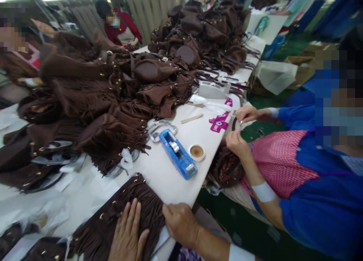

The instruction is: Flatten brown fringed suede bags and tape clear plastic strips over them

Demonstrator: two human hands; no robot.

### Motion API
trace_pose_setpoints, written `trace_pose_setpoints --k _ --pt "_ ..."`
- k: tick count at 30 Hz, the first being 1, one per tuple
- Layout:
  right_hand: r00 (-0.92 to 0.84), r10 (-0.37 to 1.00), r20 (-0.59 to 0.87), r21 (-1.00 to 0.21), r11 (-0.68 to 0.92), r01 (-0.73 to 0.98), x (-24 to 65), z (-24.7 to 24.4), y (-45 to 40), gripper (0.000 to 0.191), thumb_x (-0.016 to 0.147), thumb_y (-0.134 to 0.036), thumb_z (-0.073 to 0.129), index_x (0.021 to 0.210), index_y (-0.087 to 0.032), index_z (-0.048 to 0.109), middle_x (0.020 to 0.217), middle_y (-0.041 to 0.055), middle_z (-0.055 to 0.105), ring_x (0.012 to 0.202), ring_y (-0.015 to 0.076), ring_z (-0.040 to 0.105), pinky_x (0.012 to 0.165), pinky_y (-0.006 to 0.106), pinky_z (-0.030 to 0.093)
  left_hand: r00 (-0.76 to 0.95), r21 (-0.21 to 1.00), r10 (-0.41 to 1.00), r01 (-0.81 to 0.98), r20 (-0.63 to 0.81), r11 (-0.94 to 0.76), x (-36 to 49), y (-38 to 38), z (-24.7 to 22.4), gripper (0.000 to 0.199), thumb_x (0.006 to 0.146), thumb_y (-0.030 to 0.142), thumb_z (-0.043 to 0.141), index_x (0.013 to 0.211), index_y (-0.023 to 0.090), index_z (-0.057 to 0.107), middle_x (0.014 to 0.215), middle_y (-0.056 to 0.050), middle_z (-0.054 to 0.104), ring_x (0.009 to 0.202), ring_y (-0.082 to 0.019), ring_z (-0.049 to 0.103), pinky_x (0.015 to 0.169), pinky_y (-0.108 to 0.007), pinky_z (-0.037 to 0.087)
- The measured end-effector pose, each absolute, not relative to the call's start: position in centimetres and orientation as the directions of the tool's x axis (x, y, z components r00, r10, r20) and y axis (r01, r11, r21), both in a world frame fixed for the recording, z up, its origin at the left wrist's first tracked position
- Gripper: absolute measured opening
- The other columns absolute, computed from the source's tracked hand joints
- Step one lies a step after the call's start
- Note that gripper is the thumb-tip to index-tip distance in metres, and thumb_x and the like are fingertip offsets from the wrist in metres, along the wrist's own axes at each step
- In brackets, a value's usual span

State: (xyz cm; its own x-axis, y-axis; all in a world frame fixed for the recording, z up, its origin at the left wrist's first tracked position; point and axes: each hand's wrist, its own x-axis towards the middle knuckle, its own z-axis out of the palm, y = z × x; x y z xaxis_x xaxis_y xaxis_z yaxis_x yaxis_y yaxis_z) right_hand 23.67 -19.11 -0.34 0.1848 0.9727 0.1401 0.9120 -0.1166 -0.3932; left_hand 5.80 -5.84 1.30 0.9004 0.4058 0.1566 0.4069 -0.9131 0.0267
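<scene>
A dark brown fringed bag (141, 204) with gold-coloured eyelets lies on the white table at the bottom of the view. Flat on top of it, fingers stretched out and thumb apart, rests my left hand (127, 232). My right hand (181, 223) is closed at the bag's right edge, with thumb and finger pinching the edge by the fringe. The exact spot of that grip is partly hidden by the fingers. Beyond the bag stand a blue tape dispenser (178, 154) and a small round tub (196, 152) with brown contents.
Piles of brown bags (113, 87) cover the left and back of the white table (172, 185). A strip (192, 118), a purple-printed wrapper (219, 121) and clear plastic (161, 130) lie nearby. At right, a co-worker in blue (312, 208) handles a small item over another bag (228, 164).
</scene>
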Motion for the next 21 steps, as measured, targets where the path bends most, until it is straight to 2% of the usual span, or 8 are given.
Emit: trace_pose_setpoints --k 3,5,7,9,11,16,18,21 --pt "0.204 0.978 0.035 -0.311 -0.184 0.932 24.2 1.2 -19.1 0.027 0.077 0.0 0.054 0.098 -0.017 0.058 0.074 0.0047 0.065 0.061 0.0208 0.062 0.056 0.031 0.046 0.894 -0.068 0.416 0.432 0.168 -0.9 5.9 -6.3 2.1 0.071 0.093 0.037 0.048 0.154 0.014 0.019 0.16 -0.01 0.031 0.149 -0.027 0.022 0.114 -0.044 0.032" --pt "0.183 0.979 0.09 -0.27 -0.153 0.951 25.0 2.9 -18.3 0.032 0.077 0.002 0.05 0.101 -0.016 0.061 0.076 0.0076 0.067 0.062 0.0222 0.064 0.057 0.033 0.049 0.891 -0.12 0.422 0.444 0.169 -0.888 6.0 -6.2 2.6 0.071 0.093 0.04 0.049 0.153 0.014 0.022 0.16 -0.009 0.032 0.149 -0.026 0.023 0.113 -0.042 0.032" --pt "0.104 0.959 0.262 -0.295 -0.023 0.955 25.6 4.4 -16.5 0.038 0.085 -0.004 0.048 0.119 -0.014 0.059 0.1 0.0145 0.07 0.086 0.0268 0.069 0.073 0.038 0.055 0.882 -0.137 0.438 0.462 0.176 -0.876 6.1 -6.0 3.1 0.072 0.092 0.044 0.05 0.153 0.015 0.024 0.16 -0.008 0.03 0.148 -0.026 0.023 0.114 -0.04 0.031" --pt "0.027 0.911 0.411 -0.349 0.13 0.928 25.5 4.7 -14.5 0.047 0.093 -0.013 0.044 0.14 -0.016 0.047 0.134 0.017 0.058 0.121 0.0295 0.058 0.095 0.043 0.052 0.869 -0.112 0.461 0.484 0.181 -0.868 6.0 -5.9 3.5 0.074 0.092 0.05 0.05 0.153 0.016 0.024 0.161 -0.007 0.029 0.148 -0.025 0.023 0.114 -0.039 0.031" --pt "-0.011 0.89 0.456 -0.391 0.211 0.896 24.9 3.0 -12.9 0.053 0.096 -0.014 0.039 0.149 -0.02 0.036 0.148 0.0133 0.046 0.135 0.0262 0.046 0.104 0.041 0.048 0.862 -0.054 0.476 0.491 0.172 -0.87 5.7 -5.8 3.6 0.078 0.091 0.053 0.051 0.153 0.017 0.021 0.161 -0.006 0.029 0.148 -0.025 0.023 0.113 -0.04 0.03" --pt "-0.098 0.902 0.421 -0.316 0.248 0.916 27.0 -3.7 -12.6 0.056 0.098 -0.014 0.031 0.153 -0.024 0.03 0.142 0.0098 0.053 0.126 0.0218 0.056 0.092 0.036 0.056 0.835 0.118 0.525 0.512 0.166 -0.851 4.7 -5.6 2.1 0.08 0.092 0.055 0.046 0.155 0.016 0.014 0.162 -0.005 0.024 0.149 -0.024 0.02 0.115 -0.04 0.025" --pt "-0.187 0.882 0.432 -0.214 0.302 0.929 28.6 -2.5 -11.9 0.051 0.098 -0.018 0.034 0.148 -0.025 0.038 0.137 0.0097 0.057 0.12 0.0234 0.06 0.087 0.037 0.057 0.811 0.155 0.541 0.518 0.224 -0.841 4.5 -5.5 1.2 0.077 0.095 0.058 0.037 0.154 0.015 0.015 0.162 -0.004 0.024 0.149 -0.023 0.018 0.116 -0.04 0.021" --pt "-0.229 0.864 0.448 -0.163 0.33 0.93 27.3 4.2 -7.9 0.041 0.099 -0.022 0.038 0.139 -0.022 0.048 0.133 0.0122 0.059 0.118 0.0252 0.06 0.091 0.04 0.053 0.776 0.227 0.561 0.513 0.29 -0.828 4.2 -5.6 1.0 0.073 0.096 0.059 0.027 0.153 0.014 0.021 0.161 -0.006 0.029 0.148 -0.022 0.022 0.118 -0.04 0.016"
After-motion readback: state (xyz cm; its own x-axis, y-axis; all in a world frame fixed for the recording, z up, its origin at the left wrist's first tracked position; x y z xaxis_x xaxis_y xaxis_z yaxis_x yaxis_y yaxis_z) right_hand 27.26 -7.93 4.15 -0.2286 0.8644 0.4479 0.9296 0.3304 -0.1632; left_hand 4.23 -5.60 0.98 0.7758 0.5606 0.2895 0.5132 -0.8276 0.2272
